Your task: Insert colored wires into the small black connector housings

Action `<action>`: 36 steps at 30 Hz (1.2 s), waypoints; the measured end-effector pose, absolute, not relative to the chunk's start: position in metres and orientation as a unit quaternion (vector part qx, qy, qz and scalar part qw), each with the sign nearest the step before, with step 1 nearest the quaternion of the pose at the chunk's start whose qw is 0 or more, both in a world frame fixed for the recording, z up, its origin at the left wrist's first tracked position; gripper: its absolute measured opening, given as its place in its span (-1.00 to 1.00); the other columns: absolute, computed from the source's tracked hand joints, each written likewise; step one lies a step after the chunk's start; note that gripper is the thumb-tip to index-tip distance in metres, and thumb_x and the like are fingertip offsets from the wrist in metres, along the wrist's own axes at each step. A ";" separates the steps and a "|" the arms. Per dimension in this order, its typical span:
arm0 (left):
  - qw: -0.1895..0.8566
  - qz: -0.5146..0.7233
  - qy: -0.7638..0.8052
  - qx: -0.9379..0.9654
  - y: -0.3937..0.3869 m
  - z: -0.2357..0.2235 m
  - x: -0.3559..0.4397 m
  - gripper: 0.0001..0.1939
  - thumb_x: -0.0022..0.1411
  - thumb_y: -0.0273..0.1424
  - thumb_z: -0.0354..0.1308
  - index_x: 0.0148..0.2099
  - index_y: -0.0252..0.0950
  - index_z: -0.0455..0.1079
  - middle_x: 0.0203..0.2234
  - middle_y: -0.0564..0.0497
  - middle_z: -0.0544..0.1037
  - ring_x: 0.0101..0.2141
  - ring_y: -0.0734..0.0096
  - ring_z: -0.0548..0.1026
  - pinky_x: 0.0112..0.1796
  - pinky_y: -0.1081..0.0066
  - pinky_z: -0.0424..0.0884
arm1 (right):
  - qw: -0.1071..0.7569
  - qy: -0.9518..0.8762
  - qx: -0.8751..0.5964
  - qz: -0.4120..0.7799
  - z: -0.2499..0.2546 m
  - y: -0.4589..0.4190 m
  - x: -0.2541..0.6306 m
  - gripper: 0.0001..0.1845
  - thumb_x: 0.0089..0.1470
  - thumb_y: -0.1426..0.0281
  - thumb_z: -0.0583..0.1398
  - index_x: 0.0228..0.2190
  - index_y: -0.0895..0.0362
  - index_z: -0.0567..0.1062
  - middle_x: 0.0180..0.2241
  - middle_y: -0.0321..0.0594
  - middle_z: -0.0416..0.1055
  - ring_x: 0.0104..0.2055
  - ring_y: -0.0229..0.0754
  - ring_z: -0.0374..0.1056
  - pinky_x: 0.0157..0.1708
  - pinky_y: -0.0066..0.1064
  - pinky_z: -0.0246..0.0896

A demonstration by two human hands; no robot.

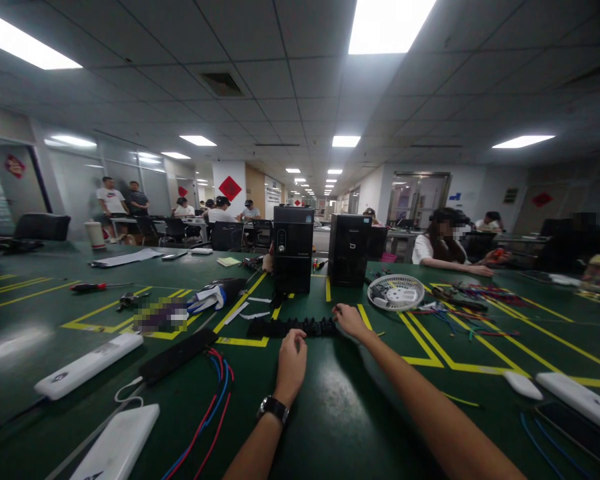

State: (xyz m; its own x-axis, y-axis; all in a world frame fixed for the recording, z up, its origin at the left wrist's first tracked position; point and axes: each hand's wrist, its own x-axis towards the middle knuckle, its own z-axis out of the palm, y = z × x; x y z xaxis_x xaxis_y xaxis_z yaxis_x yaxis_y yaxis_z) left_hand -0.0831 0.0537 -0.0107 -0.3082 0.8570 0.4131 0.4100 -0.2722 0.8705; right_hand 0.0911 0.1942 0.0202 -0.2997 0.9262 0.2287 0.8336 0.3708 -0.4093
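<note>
Black strip [273, 328] lies on the green table [340, 400], just in front of the computer case [293, 250] with the round silver button. Left hand [293, 350]: back upward, fingers curled down at the strip's near edge, forearm rising from below, watch [274, 408] at the wrist. Right hand [351, 321]: forearm slanting in from lower right, fingers bent by the strip's right end, forward and right of the case. Hands apart from each other; whether either is clamped on the strip, cannot tell—fingertips too small, and dark against dark. Strip's detail hard to make out; left hand covers part of its near edge.

Right of the case, a second case [349, 250]; beyond that, a round white cover [396, 293]. Left of the case, a pixelated patch [160, 317] obscures something. Nearer left, a white block [117, 447]—cut off by the bottom edge.
</note>
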 end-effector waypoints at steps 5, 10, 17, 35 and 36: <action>0.195 0.572 0.562 0.565 0.055 -0.014 -0.083 -0.81 0.20 -0.39 -0.08 -0.22 -0.28 0.34 -0.32 -0.07 0.47 -0.28 0.29 0.44 -0.26 0.35 0.30 | 0.197 -0.817 -0.530 0.112 0.018 0.191 0.088 -0.72 0.12 0.46 0.06 -0.22 0.14 0.53 -0.19 -0.12 0.51 -0.09 -0.12 0.39 -0.17 -0.48 0.12; 0.200 0.563 0.563 0.571 0.054 -0.014 -0.083 -0.80 0.20 -0.41 -0.08 -0.20 -0.28 0.34 -0.31 -0.08 0.47 -0.26 0.28 0.43 -0.24 0.34 0.29 | 0.192 -0.828 -0.515 0.109 0.016 0.190 0.089 -0.70 0.12 0.46 0.04 -0.20 0.14 0.53 -0.18 -0.15 0.50 -0.08 -0.13 0.39 -0.15 -0.47 0.13; 0.198 0.559 0.565 0.574 0.054 -0.011 -0.082 -0.80 0.20 -0.41 -0.09 -0.20 -0.29 0.34 -0.33 -0.07 0.45 -0.27 0.28 0.41 -0.24 0.33 0.28 | 0.190 -0.841 -0.495 0.108 0.017 0.188 0.090 -0.68 0.13 0.45 0.04 -0.14 0.15 0.51 -0.13 -0.14 0.49 -0.06 -0.12 0.38 -0.13 -0.47 0.14; 0.125 0.414 0.499 0.751 0.020 -0.002 -0.049 -0.79 0.21 -0.52 -0.10 -0.22 -0.26 0.35 -0.34 0.00 0.49 -0.29 0.40 0.43 -0.24 0.43 0.28 | 0.274 -0.812 -0.491 0.160 0.110 0.158 0.086 -0.69 0.23 0.36 -0.06 -0.22 0.19 0.44 -0.33 -0.13 0.50 -0.53 -0.30 0.40 -0.51 -0.51 0.23; 0.112 0.373 0.461 0.797 0.013 -0.002 -0.037 -0.80 0.20 -0.51 -0.07 -0.21 -0.24 0.36 -0.33 0.00 0.51 -0.28 0.38 0.44 -0.22 0.42 0.29 | 0.287 -0.808 -0.471 0.207 0.125 0.152 0.081 -0.68 0.24 0.33 -0.08 -0.19 0.18 0.41 -0.35 -0.15 0.50 -0.60 -0.33 0.37 -0.58 -0.52 0.22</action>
State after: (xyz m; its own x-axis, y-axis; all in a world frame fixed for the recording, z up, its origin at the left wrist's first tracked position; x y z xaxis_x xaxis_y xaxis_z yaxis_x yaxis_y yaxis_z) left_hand -0.0372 0.0125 -0.0023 0.2961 0.8193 0.4911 0.6522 -0.5490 0.5227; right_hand 0.0809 0.1518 0.1254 -0.3914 0.8803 0.2680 0.6427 0.4700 -0.6051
